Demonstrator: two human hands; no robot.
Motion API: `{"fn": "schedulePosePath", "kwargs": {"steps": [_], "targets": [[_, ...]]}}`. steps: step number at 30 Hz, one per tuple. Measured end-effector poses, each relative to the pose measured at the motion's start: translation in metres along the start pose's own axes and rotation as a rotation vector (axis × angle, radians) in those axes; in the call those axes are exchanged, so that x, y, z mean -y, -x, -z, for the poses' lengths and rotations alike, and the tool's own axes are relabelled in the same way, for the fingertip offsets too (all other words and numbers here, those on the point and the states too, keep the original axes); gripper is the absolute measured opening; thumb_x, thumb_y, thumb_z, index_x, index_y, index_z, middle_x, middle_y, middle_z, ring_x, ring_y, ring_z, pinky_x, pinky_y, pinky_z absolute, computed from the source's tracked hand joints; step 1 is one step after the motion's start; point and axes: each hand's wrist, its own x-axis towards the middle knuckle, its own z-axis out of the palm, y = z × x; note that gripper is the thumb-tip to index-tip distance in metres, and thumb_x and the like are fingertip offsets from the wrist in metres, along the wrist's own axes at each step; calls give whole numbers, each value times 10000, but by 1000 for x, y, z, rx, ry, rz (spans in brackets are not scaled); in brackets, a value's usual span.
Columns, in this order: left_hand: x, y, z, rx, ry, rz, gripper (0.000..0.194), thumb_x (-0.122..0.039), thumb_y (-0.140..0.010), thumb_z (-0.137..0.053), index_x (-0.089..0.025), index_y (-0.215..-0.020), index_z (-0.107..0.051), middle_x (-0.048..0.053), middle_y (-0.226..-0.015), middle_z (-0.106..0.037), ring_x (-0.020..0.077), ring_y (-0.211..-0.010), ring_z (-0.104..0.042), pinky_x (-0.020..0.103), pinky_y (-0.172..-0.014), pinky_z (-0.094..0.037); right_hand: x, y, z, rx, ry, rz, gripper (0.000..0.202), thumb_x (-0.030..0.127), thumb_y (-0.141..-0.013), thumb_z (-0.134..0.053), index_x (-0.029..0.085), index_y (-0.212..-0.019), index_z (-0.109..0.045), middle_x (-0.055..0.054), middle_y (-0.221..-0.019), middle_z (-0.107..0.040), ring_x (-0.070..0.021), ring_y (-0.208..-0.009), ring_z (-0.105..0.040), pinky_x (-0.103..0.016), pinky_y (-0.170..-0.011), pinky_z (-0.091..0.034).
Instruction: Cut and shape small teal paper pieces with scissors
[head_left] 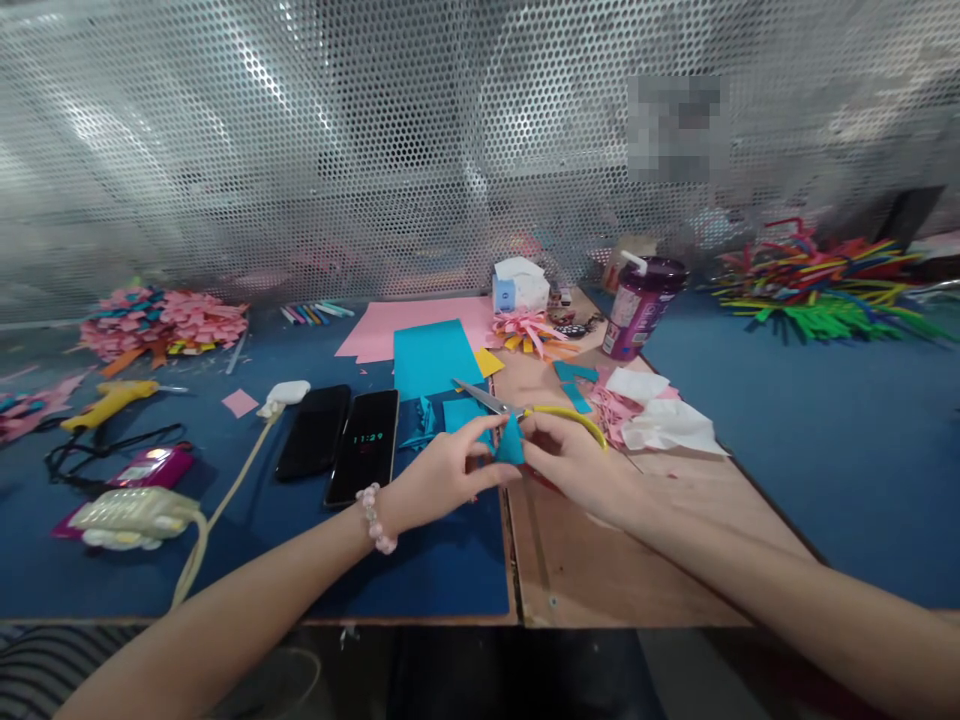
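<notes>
A small blue paper triangle [510, 443] is held up between both hands above the table's middle seam. The thumb and fingers of my left hand [448, 465] pinch it from the left. From the right, the fingers of my right hand [566, 455] grip its other edge. Scissors with yellow handles [564, 411] lie just behind, blades pointing left and partly hidden by my fingers. Beyond them are a blue paper sheet [436, 355] and a folded blue paper piece [425, 422]. Blue paper strips [576, 384] rest to the right.
Left are two phones [364, 450], a yellow glue gun [112, 402], a white charger [285, 396] with cable, and a pile of pink folded paper [161, 322]. Right are a purple cup [643, 306], crumpled tissue [671, 424] and colourful strips [832, 285]. A perforated metal panel [420, 150] stands behind.
</notes>
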Motion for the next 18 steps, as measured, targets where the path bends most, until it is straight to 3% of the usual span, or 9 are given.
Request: {"fn": "schedulePosePath", "kwargs": {"steps": [3,7,12,15,18], "targets": [[-1,3,-4,-117,-227,-94,623,-458,-752,-659,-188,-1285,-481,20,-783,-660,144,-623,-552,262,-591,-414,4,4,2,0,148,-19,102,180,-807,-504,176,-705,-509,28,-648,-517,-110,-588,-468,-239,-531,-346],[-5,5,-5,-171,-260,-109,381,-389,-851,-543,-198,-1179,-575,30,-828,-681,149,-669,-585,264,-635,-431,6,4,8,-15,273,36,155,204,-853,-466,180,-705,-502,17,-648,-535,-118,-595,-483,-241,-540,-357],[-7,3,-3,-254,-297,-91,292,-347,-887,-479,-181,-1076,-629,36,-831,-680,153,-678,-582,266,-646,-425,3,2,13,-6,451,157,155,212,-901,-444,189,-760,-505,-8,-740,-573,-142,-687,-517,-266,-624,-394],[-6,1,-1,-196,-223,-73,256,-343,-880,-492,-180,-1020,-632,14,-765,-660,133,-630,-563,252,-616,-430,4,3,12,41,563,174,172,202,-913,-424,190,-754,-489,-19,-746,-557,-150,-686,-510,-275,-627,-400],[-1,-2,1,-93,-8,-2,247,-358,-872,-506,-169,-999,-604,13,-763,-654,126,-611,-597,250,-606,-469,2,3,10,24,578,196,147,187,-913,-424,186,-799,-517,-40,-813,-591,-164,-756,-548,-291,-678,-430]]}}
